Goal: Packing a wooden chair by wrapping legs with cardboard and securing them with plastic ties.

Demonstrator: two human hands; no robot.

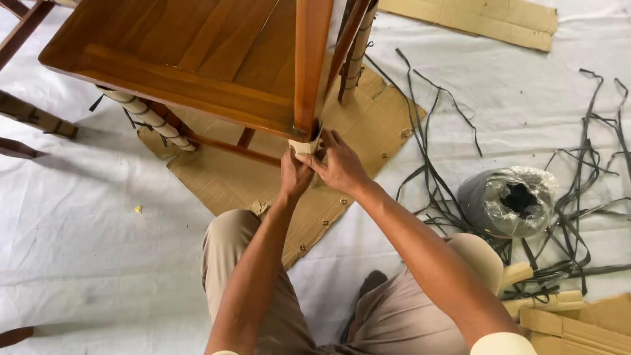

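My knees in tan trousers (236, 256) are sitting closest under the camera, and my two forearms are reaching up from them toward the wooden chair (184, 52), which is lying tipped over on the white floor sheet (85, 236).

Left of the chair, the dark ends of other wooden furniture (33, 118) are poking in from the edge. Under the chair's seat frame, a leg wrapped in pale paper and dark strapping (148, 118) is angling down onto the flat cardboard sheet (243, 184) the chair is resting on.

At the chair's near corner, where an upright post (309, 66) is meeting the seat frame, a piece of pale wrapping paper (303, 146) is sitting around the post. My left hand (294, 176) is closing its fingers on that paper from below — pinching it against the wood. My right hand (338, 164) is coming in from the other side, fingers curled and pressing on the same paper, the two hands touching.

Right of the chair, loose black strapping (427, 171) is trailing across the sheet, and a roll of it bagged in clear plastic (509, 200) is lying among the strands — well apart from my hands. Folded cardboard pieces (565, 322) are stacking up in the corner beyond it.
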